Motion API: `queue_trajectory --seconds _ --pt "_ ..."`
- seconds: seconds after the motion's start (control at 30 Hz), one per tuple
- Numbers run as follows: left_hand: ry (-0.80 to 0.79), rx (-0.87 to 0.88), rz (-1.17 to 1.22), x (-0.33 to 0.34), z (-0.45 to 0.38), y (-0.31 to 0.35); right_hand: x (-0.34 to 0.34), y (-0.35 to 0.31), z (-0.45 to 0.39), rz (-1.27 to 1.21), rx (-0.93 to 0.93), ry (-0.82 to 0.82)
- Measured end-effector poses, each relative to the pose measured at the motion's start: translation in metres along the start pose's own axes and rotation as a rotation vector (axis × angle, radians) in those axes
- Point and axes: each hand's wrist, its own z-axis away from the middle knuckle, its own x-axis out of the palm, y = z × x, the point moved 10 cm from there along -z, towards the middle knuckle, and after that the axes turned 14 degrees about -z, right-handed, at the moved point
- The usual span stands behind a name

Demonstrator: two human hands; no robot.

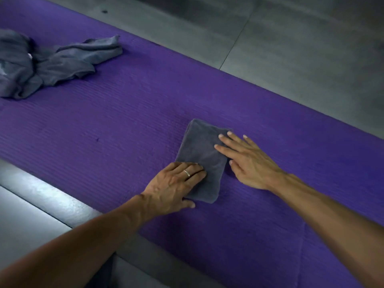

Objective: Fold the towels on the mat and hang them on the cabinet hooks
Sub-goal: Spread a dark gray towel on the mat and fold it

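Note:
A small grey towel (202, 151), folded into a narrow rectangle, lies flat on the purple mat (124, 125). My left hand (174, 187) presses on its near left corner, fingers flat, a ring on one finger. My right hand (247, 161) rests with straight fingers on the towel's right edge, palm partly on the mat. A heap of crumpled grey towels (45, 63) lies at the mat's far left. No cabinet or hooks are in view.
Grey tiled floor (291, 48) borders the mat on the far side. A lighter grey floor strip (31, 200) runs along the mat's near left edge. Bare mat stretches between the folded towel and the heap.

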Motion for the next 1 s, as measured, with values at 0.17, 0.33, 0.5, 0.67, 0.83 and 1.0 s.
queue_trajectory --seconds 0.17,0.33,0.5,0.67,0.83,1.0 --pt "0.166 -0.042 0.069 -0.018 -0.006 -0.008 0.006 -0.001 0.005 -0.012 0.04 -0.059" --pt "0.08 -0.267 0.419 -0.035 -0.006 -0.049 0.007 -0.006 -0.006 0.08 -0.006 -0.075" --pt "0.081 -0.476 0.965 -0.062 0.005 -0.088 -0.021 -0.035 -0.03 -0.236 -0.039 0.179" --pt "0.142 -0.611 1.045 -0.076 0.028 -0.135 -0.057 -0.067 -0.048 -0.435 0.021 0.182" --pt "0.087 -0.615 0.733 -0.074 0.031 -0.163 -0.077 -0.068 -0.062 -0.345 0.175 0.162" --pt "0.045 -0.683 0.525 -0.059 0.017 -0.178 -0.086 -0.051 -0.068 -0.198 0.286 0.18"
